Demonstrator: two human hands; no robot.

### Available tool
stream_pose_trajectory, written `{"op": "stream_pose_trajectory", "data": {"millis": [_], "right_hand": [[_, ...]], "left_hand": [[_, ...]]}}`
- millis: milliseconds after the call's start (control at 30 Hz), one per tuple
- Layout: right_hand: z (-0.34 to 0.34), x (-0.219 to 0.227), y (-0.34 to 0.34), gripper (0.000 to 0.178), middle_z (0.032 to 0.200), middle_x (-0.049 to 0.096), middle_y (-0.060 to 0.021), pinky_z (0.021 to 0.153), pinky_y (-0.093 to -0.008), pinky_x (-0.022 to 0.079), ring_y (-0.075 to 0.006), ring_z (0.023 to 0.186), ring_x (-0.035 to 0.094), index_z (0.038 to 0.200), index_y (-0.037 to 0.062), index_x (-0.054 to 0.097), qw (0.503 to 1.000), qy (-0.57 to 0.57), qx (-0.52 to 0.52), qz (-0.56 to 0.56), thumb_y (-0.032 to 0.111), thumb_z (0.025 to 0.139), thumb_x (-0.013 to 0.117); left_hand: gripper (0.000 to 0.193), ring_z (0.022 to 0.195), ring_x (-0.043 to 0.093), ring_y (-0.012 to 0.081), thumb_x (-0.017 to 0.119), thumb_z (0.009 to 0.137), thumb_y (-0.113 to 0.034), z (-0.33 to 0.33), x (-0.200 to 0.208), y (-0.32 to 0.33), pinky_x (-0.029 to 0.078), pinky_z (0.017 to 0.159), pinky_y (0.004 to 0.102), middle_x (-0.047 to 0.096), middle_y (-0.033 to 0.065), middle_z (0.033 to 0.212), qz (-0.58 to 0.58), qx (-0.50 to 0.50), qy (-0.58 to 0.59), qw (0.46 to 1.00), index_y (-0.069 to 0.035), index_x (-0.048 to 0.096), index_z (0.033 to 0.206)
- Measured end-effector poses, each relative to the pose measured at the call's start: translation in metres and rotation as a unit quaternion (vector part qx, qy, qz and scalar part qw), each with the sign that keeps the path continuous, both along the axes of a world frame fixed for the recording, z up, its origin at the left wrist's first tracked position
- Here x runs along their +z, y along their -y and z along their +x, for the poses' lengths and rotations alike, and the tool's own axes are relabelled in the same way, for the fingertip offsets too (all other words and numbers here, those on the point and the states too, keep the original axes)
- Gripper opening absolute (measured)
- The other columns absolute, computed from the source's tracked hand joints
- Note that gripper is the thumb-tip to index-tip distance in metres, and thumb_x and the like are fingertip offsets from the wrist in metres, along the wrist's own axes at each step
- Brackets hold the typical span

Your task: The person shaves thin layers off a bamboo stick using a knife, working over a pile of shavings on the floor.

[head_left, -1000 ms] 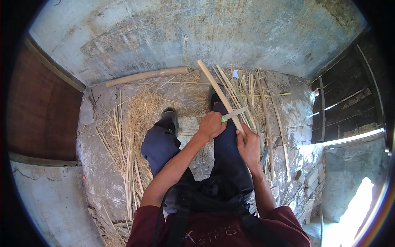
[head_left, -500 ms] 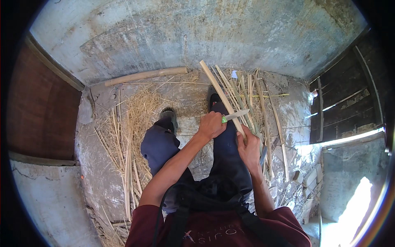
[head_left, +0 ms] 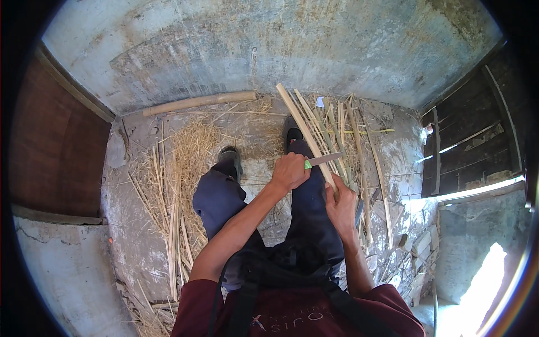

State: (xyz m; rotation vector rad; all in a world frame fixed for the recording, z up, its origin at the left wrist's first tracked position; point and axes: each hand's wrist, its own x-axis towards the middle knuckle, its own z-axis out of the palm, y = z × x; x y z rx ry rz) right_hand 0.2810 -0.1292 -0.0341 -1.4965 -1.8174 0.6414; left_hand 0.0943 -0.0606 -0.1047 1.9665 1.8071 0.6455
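Note:
My left hand is closed round the green handle of a knife. The blade lies across a long pale bamboo strip, pointing to the right. My right hand grips the near end of that strip, thumb along it. The strip slants away over my right leg, its far end near the wall. Beside and partly under it lies a bundle of split bamboo strips on the floor.
A thick bamboo pole lies along the base of the far wall. Shavings and thin strips are heaped left of my feet. Broken blocks sit at the right, near a dark plank wall.
The knife and the strip have shifted very slightly to the right, and the blade's angle has changed a little. Both hands keep their hold.

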Motion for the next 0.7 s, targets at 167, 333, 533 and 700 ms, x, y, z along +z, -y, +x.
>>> {"op": "stream_pose_trajectory", "data": {"millis": [167, 333, 533, 700], "right_hand": [[0.003, -0.005, 0.002, 0.029, 0.087, 0.072, -0.0317, 0.071, -0.0488, 0.057, -0.0463, 0.075, 0.074, 0.126, -0.0075, 0.070, 1.000, -0.003, 0.001, 0.010, 0.006, 0.101, 0.066], [0.011, -0.009, 0.010, 0.029, 0.087, 0.072, -0.0322, 0.071, -0.0493, 0.057, -0.0471, 0.076, 0.073, 0.126, -0.0078, 0.070, 1.000, 0.022, -0.004, 0.012, 0.006, 0.101, 0.066], [0.015, -0.001, 0.022, 0.028, 0.084, 0.071, -0.0313, 0.069, -0.0490, 0.055, -0.0462, 0.075, 0.073, 0.126, -0.0064, 0.070, 1.000, 0.008, -0.011, -0.026, 0.006, 0.102, 0.065], [0.016, 0.010, 0.026, 0.027, 0.081, 0.069, -0.0294, 0.066, -0.0483, 0.054, -0.0446, 0.072, 0.072, 0.127, -0.0050, 0.070, 0.998, 0.020, -0.020, -0.059, 0.006, 0.102, 0.064]], "left_hand": [[0.029, 0.081, 0.075, 0.0466, 0.069, 0.093, -0.026, 0.000, -0.004, 0.000, 0.061, 0.078, 0.0557, 0.074, 0.0281, 0.084, 0.012, -0.007, 0.000, 1.000, 0.000, 0.081, 0.089], [0.030, 0.079, 0.075, 0.0471, 0.069, 0.093, -0.026, 0.000, 0.000, -0.003, 0.061, 0.076, 0.0561, 0.074, 0.0282, 0.083, -0.004, 0.007, 0.004, 1.000, 0.001, 0.081, 0.088], [0.031, 0.077, 0.075, 0.0470, 0.069, 0.093, -0.026, 0.001, -0.002, 0.000, 0.062, 0.073, 0.0557, 0.074, 0.0287, 0.082, -0.001, 0.003, -0.002, 1.000, 0.002, 0.081, 0.087], [0.029, 0.078, 0.075, 0.0467, 0.070, 0.092, -0.026, 0.001, -0.004, -0.002, 0.062, 0.073, 0.0554, 0.074, 0.0286, 0.083, 0.016, -0.002, -0.006, 1.000, 0.001, 0.081, 0.089]]}}
